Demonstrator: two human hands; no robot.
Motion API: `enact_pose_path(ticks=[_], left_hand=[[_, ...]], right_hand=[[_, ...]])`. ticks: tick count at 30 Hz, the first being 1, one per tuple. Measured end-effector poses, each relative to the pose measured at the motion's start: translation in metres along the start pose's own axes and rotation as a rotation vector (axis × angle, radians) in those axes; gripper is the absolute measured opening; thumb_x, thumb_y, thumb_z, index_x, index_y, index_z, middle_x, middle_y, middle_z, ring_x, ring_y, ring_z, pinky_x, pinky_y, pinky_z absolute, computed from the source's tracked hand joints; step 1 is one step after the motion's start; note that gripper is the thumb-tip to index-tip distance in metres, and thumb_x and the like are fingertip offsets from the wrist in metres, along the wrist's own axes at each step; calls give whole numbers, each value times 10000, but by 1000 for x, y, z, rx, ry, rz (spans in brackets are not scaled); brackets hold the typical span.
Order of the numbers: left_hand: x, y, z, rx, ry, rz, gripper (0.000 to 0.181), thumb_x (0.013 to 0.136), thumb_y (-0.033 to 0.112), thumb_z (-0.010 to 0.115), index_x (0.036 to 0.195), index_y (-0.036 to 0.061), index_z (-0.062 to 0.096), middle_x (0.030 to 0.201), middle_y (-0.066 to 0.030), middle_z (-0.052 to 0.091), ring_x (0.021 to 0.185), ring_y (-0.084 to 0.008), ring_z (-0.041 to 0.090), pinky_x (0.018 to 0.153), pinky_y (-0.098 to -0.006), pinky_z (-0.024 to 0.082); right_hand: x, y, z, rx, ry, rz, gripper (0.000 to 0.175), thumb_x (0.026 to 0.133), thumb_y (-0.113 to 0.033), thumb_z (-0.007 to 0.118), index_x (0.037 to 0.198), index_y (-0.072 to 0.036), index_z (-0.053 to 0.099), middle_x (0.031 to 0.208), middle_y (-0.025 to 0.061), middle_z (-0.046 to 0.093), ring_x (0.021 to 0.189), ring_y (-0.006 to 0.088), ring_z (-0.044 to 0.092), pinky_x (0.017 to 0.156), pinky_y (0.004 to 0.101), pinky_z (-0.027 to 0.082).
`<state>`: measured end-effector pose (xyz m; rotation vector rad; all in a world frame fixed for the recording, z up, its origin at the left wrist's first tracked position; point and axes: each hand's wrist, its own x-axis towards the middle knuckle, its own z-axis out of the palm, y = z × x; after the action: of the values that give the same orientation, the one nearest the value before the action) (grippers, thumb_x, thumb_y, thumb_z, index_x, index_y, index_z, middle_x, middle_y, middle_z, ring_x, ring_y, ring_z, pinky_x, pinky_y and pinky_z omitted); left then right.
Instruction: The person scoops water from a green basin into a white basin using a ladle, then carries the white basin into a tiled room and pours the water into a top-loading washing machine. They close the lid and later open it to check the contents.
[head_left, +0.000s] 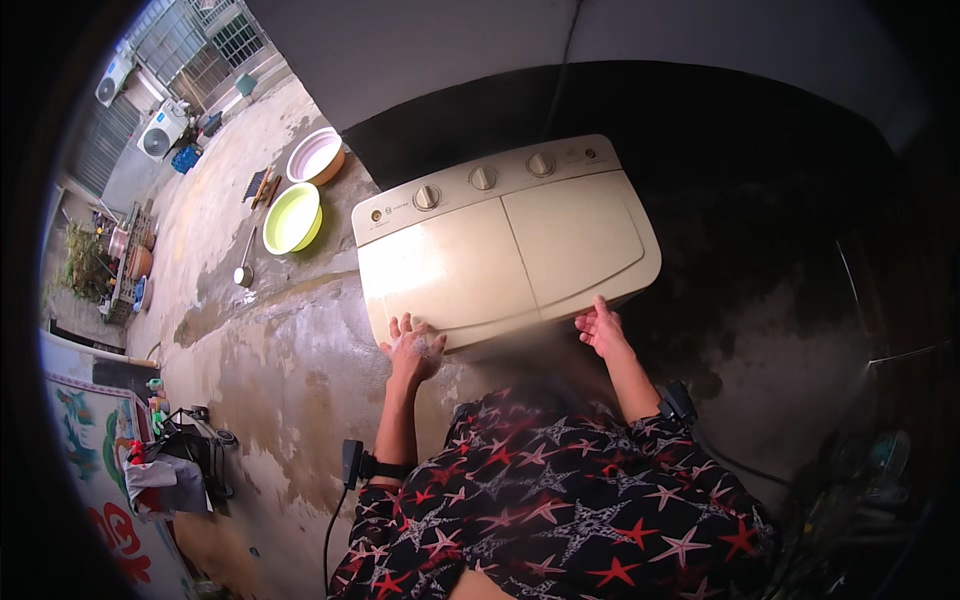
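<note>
A cream twin-tub washing machine (450, 259) stands before me with both of its top lids down. Three dials, among them the middle knob (483, 178), run along its rear control panel. My left hand (414, 349), flecked with soap suds, rests with spread fingers on the front edge of the left lid (435, 262). At the front edge of the right lid (574, 232) is my right hand (601, 330), its thumb up against the rim and its fingers loosely curled. Neither hand holds a loose object.
On the wet concrete floor (300, 337) to the left are a yellow-green basin (292, 219), a pink-and-orange basin (316, 156), a small stool (260, 187) and a long-handled ladle (243, 275). A stroller (187, 457) stands at lower left. A wall (465, 60) rises behind the machine.
</note>
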<state>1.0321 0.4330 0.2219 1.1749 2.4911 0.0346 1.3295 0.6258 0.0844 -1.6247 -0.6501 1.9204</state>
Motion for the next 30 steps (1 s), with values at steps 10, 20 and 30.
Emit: enact_pose_path(ticks=[10,20,30], left_hand=[[-19,-25,-5,-244,235,40,412,821,314,629,1158,80,594,1361,-198,418,1310,-379,303,1032,-516,282],[-23,-12,-18,-334,269,153,369,832,262,619,1136,54,591,1313,-238,455,1279,-406,337,1048,-454,303],[-28,-10,-14,-361,199,113,362,838,262,613,1120,36,594,1299,-232,470,1279,-377,356,1047,-436,315]], right_hand=[[-78,-109,47,109,-137,-527,375,909,-446,525,870,-76,565,603,20,539,460,88,465,405,223,377],[-65,-300,163,80,-351,-434,303,895,-296,562,760,-30,506,675,144,627,454,133,524,368,263,398],[-61,-299,163,34,-348,-460,311,902,-316,542,787,-30,499,660,128,612,447,118,504,360,248,383]])
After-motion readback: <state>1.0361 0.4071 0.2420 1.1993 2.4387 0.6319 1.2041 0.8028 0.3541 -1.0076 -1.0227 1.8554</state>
